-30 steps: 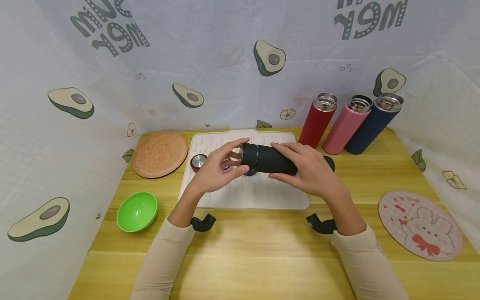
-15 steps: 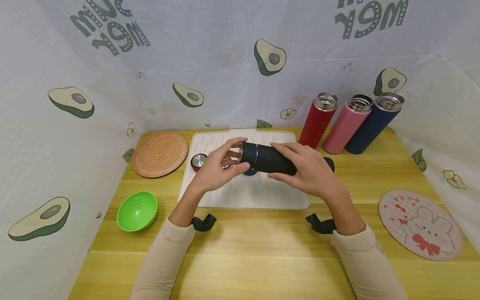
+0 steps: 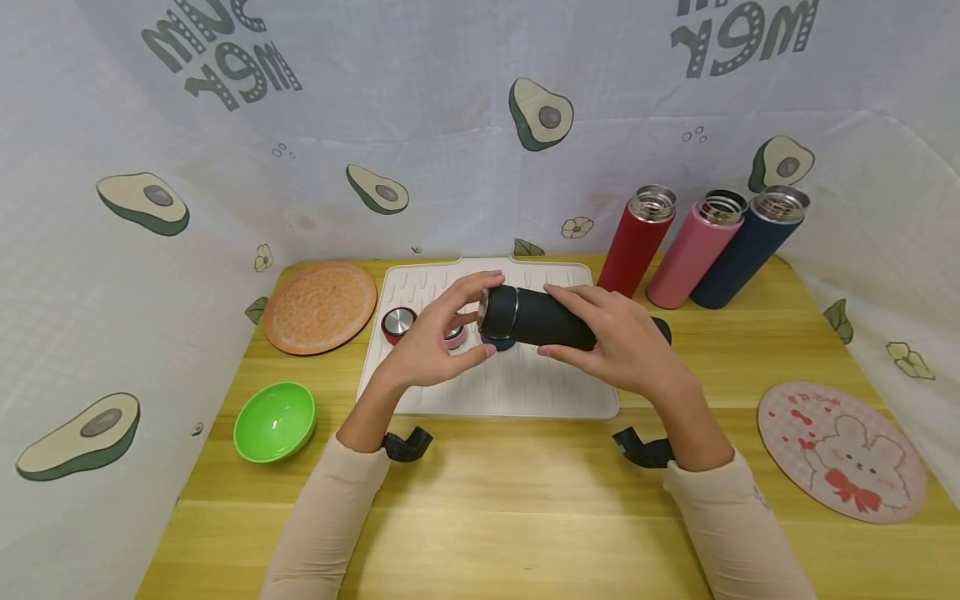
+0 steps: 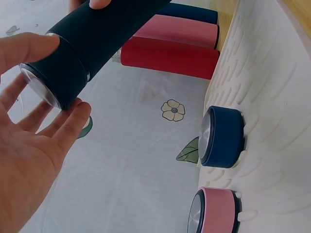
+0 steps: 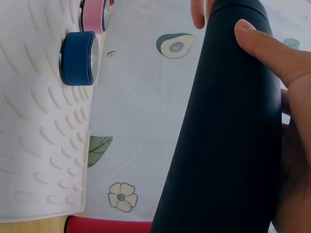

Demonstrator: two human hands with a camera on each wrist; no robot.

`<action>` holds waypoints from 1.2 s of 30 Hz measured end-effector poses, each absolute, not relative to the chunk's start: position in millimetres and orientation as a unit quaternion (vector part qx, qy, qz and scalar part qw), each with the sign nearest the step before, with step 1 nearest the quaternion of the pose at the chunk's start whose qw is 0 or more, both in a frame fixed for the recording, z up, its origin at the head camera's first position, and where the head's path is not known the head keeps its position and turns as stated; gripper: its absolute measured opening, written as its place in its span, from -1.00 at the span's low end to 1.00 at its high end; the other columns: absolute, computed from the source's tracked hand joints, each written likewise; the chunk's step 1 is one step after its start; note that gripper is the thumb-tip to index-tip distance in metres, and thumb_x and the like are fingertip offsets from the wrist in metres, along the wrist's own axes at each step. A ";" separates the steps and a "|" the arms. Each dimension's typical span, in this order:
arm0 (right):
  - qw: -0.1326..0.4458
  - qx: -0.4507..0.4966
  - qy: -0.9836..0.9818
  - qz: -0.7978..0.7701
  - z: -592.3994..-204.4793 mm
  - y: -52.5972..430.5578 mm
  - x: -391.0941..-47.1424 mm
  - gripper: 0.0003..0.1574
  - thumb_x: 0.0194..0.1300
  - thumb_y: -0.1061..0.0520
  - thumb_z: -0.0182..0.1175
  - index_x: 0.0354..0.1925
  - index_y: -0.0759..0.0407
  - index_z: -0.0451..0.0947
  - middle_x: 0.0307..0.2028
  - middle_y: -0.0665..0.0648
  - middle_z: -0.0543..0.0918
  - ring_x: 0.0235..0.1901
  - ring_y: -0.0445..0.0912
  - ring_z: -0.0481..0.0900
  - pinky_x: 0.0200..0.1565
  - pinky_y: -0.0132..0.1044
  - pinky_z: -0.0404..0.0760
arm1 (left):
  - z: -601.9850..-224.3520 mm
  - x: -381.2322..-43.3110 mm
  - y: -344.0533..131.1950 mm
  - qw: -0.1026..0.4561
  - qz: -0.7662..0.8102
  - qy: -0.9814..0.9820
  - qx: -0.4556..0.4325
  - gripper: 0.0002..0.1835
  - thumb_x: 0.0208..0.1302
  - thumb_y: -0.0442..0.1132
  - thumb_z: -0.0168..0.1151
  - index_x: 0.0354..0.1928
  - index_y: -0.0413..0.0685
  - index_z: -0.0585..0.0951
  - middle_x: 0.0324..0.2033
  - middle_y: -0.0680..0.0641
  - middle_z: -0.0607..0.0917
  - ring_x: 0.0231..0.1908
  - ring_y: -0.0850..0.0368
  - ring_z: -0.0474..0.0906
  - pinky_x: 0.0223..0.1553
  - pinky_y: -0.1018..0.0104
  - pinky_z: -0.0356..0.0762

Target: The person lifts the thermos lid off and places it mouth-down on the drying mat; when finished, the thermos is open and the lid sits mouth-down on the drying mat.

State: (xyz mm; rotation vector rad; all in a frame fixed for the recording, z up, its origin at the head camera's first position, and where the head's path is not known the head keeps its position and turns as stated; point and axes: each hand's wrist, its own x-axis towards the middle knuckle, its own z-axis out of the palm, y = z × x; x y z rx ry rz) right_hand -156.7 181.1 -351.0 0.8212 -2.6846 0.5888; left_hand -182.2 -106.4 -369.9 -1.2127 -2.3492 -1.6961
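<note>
A black thermos bottle is held nearly level above the white ridged mat. My right hand grips its body, the thumb lying along the side in the right wrist view. At the other end is its black screw lid with a silver top and a thin metal ring at the seam. My left hand spreads its fingers and thumb loosely around this lid; whether each fingertip touches is unclear. Beneath, on the mat, sit a red lid, a pink lid and a blue lid.
Lidless red, pink and navy bottles stand upright at the back right. The white mat lies mid-table. An orange round placemat and green bowl are at left, a rabbit-print placemat at right.
My left thumb has come off the lid and dropped slightly below it, and the fingers have spread wider. The bottle and my right hand have hardly moved.
</note>
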 end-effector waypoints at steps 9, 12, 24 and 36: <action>0.122 0.284 -0.929 0.203 -350.3 180.6 -156.0 0.02 0.06 -0.26 0.56 0.43 -0.04 0.48 0.20 0.21 0.63 0.01 0.12 0.60 -0.06 0.02 0.71 | -371.7 -183.6 -105.8 -0.003 -0.557 -0.739 -0.379 -0.20 0.23 -0.44 0.43 0.50 0.07 0.38 0.43 0.05 0.44 0.23 0.08 0.52 0.29 0.21 0.58; 0.125 0.285 -0.929 0.202 -350.3 180.4 -156.0 0.01 0.06 -0.26 0.57 0.42 -0.05 0.48 0.20 0.20 0.63 0.01 0.11 0.60 -0.07 0.01 0.71 | -371.8 -182.9 -105.7 -0.005 -0.562 -0.743 -0.363 -0.21 0.24 -0.33 0.48 0.49 0.15 0.41 0.40 0.09 0.47 0.22 0.13 0.55 0.26 0.25 0.60; 0.166 0.303 -0.916 0.204 -352.1 179.9 -157.5 -0.01 -0.02 -0.23 0.62 0.35 -0.03 0.54 0.17 0.19 0.64 0.02 0.11 0.60 -0.07 0.02 0.70 | -372.4 -179.0 -102.0 -0.015 -0.582 -0.769 -0.264 -0.41 0.29 -0.12 0.46 0.35 0.14 0.55 0.09 -0.04 0.68 -0.08 0.10 0.75 0.00 0.22 0.75; 0.176 0.280 -0.920 0.208 -348.6 182.3 -157.0 0.00 -0.09 -0.16 0.68 0.32 -0.03 0.56 0.16 0.21 0.64 0.03 0.14 0.61 -0.01 0.12 0.71 | -370.8 -179.0 -102.3 -0.003 -0.596 -0.778 -0.202 -0.51 0.35 -0.07 0.40 0.24 -0.13 0.60 -0.12 -0.13 0.75 -0.24 0.10 0.80 -0.25 0.25 0.75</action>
